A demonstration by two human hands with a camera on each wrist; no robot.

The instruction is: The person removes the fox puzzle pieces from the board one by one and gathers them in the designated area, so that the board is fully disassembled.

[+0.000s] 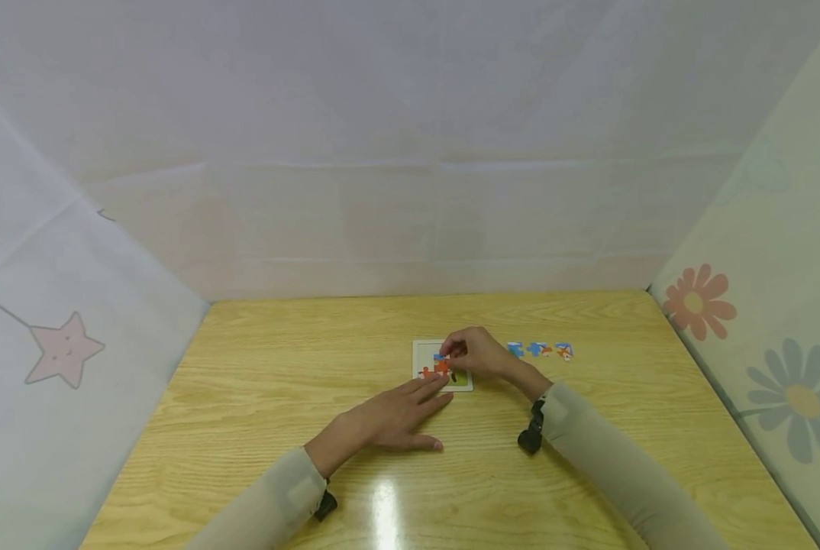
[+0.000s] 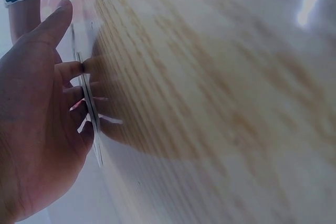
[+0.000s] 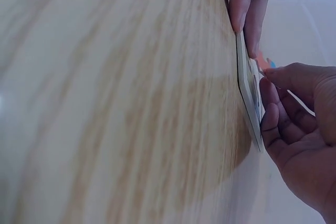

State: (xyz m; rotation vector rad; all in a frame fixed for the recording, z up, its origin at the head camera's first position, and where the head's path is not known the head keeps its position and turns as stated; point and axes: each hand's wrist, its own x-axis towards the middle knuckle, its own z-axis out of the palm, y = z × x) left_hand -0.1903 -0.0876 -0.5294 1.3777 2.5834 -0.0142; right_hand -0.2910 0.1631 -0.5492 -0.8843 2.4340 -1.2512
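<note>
A small white-bordered puzzle board (image 1: 415, 357) lies on the table with orange, blue and green pieces in it. My left hand (image 1: 398, 417) rests on its front left part, fingers stretched out and thumb spread to the side. In the left wrist view those fingers (image 2: 71, 72) reach over the thin board's edge. At the board's right half, my right hand (image 1: 482, 354) pinches a puzzle piece (image 3: 264, 62) with orange and blue on it between thumb and index finger, its other fingers curled loosely. The fingers hide much of that piece.
To the right of the board lie three loose puzzle pieces in a row: a blue-green one (image 1: 514, 349), a blue and orange one (image 1: 537, 349) and another (image 1: 564, 351). Pale cloth walls (image 1: 355, 229) border the wooden table (image 1: 259, 382) at the back and sides.
</note>
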